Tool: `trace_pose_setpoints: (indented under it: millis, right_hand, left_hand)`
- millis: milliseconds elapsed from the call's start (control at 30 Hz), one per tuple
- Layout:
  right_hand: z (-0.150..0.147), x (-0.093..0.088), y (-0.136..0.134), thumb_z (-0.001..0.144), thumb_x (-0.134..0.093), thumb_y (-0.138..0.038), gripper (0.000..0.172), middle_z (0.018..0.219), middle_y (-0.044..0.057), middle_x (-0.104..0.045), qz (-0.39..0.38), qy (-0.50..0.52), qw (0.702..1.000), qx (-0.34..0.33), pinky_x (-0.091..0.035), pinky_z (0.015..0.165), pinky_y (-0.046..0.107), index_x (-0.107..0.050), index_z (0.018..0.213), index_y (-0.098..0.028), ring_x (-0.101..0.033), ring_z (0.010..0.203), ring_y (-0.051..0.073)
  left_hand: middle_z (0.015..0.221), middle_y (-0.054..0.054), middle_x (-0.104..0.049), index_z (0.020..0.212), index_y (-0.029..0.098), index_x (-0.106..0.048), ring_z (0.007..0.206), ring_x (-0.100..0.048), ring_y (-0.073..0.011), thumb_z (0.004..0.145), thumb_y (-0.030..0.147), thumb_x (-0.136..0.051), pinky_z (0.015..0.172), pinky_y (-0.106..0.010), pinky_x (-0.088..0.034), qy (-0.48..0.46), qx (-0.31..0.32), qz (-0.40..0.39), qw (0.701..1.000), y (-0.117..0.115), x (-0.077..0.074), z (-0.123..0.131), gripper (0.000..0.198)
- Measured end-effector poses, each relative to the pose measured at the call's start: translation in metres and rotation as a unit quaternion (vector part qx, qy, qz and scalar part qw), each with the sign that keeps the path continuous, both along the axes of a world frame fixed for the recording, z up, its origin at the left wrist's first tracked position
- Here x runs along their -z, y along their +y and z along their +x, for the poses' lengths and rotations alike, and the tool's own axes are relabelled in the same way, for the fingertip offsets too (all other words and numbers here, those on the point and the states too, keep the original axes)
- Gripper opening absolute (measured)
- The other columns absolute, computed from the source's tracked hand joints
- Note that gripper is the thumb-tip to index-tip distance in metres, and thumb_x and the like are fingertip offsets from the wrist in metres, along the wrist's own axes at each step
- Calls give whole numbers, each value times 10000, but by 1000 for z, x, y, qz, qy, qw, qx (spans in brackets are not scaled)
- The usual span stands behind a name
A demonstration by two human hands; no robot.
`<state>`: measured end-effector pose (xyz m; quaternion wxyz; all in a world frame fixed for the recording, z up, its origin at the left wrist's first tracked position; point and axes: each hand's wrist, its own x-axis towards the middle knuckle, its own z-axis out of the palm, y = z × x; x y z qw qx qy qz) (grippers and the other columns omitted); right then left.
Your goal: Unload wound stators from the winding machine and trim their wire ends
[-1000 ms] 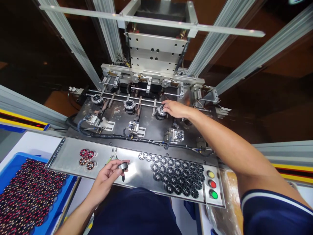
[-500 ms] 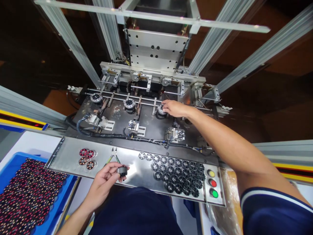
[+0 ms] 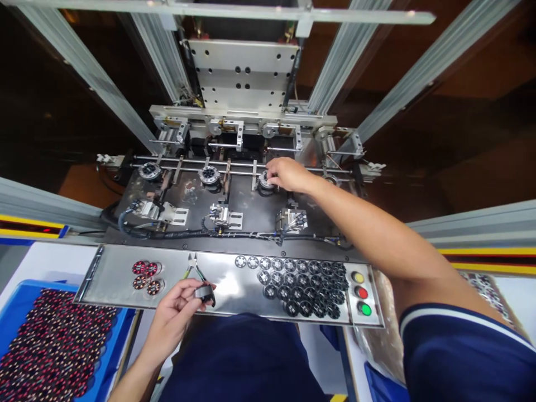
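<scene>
My left hand (image 3: 178, 310) is closed around a dark grey, ring-shaped part (image 3: 204, 292), held over the front edge of the metal tray (image 3: 113, 279). Just behind it lies a pair of cutting pliers (image 3: 193, 268), partly covered by the hand. My right hand (image 3: 288, 174) reaches into the machine, its fingers bent down onto the third round fixture (image 3: 266, 187). What the fingertips grip there is hidden. Two more round fixtures stand to its left, a middle one (image 3: 210, 177) and a far-left one (image 3: 149, 172), each with a round part on top.
Black round parts (image 3: 301, 282) stand in rows on the tray's right. Several red and copper coils (image 3: 146, 274) sit on its left. Yellow, red and green buttons (image 3: 363, 293) are at the right end. A blue bin (image 3: 25, 287) holds many coils. Clamps and cables surround the fixtures.
The whole view has shifted, so the machine appears further left. The ring-shaped part in my left hand has tilted. My right hand stays at the third fixture.
</scene>
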<state>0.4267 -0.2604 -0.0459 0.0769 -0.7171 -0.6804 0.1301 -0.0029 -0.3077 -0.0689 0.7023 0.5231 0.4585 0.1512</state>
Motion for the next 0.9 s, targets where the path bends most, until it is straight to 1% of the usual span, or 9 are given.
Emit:
trace_pose_setpoints:
  millis: [133,333,433,500,633,667,733,800,900]
  right_hand:
    - [-8,-4,-20,841,-514,-106,364,1339,98,-610,31,-18,999,-32,-371,1118,422,-703,1150,-138,-462,1333,288]
    - [-1,5,-37,702,-452,74,686,1501,41,-443,-17,-20,998,-65,-334,1154,476,-569,1332,-169,-297,1451,268]
    - [1,2,-35,716,-454,83,650,1474,47,-481,-17,-9,998,-59,-347,1149,476,-601,1294,-174,-353,1425,267]
    - [-8,-11,-34,776,-467,40,544,1447,84,-512,1,-14,999,-49,-366,1129,514,-627,1259,-152,-375,1410,300]
    - [-67,-53,-53,935,-512,-261,404,1457,123,-487,148,41,987,-37,-306,1168,541,-568,1323,-165,-375,1401,299]
    - [-89,-63,-63,926,-553,-350,420,1409,108,-535,183,93,976,-72,-328,1161,522,-568,1320,-208,-428,1358,284]
    - [-136,-74,-88,896,-592,-457,468,1271,84,-628,183,205,944,-184,-429,1089,470,-548,1327,-281,-524,1244,254]
    - [-177,-75,-111,862,-621,-510,574,1184,103,-650,157,268,923,-228,-514,958,442,-492,1376,-290,-580,1115,258]
    - [-216,-61,-134,903,-576,-332,575,1119,120,-654,194,288,914,-208,-538,820,441,-391,1446,-314,-608,994,263]
  left_hand:
    - [1000,-114,-751,954,164,-612,718,-704,-193,710,416,-778,684,-286,-538,10,-22,10,1000,3,-2,-3,389]
    - [1014,-115,-752,950,163,-628,761,-710,-198,757,405,-741,710,-287,-546,19,-14,31,999,1,-11,-4,329]
    - [978,-113,-756,946,161,-632,774,-707,-196,786,376,-720,701,-280,-543,-26,4,68,997,0,-23,7,282]
    - [979,-117,-753,949,157,-636,813,-705,-204,780,347,-729,720,-288,-543,-60,20,87,994,1,-33,15,271]
    - [1003,-106,-746,944,167,-622,935,-697,-224,713,272,-795,803,-301,-533,-93,27,113,989,3,-52,20,307]
    - [1001,-100,-747,939,172,-614,944,-697,-225,699,256,-808,818,-305,-531,-102,30,120,987,3,-55,20,319]
    - [995,-89,-746,928,179,-598,941,-700,-224,675,238,-829,835,-315,-531,-117,39,137,983,1,-59,18,347]
    - [957,-69,-741,914,183,-593,908,-701,-213,649,226,-849,820,-306,-534,-120,45,159,979,-1,-62,16,371]
    - [944,-53,-727,878,184,-589,891,-690,-194,622,225,-872,811,-283,-533,-130,54,177,974,-5,-64,15,383]
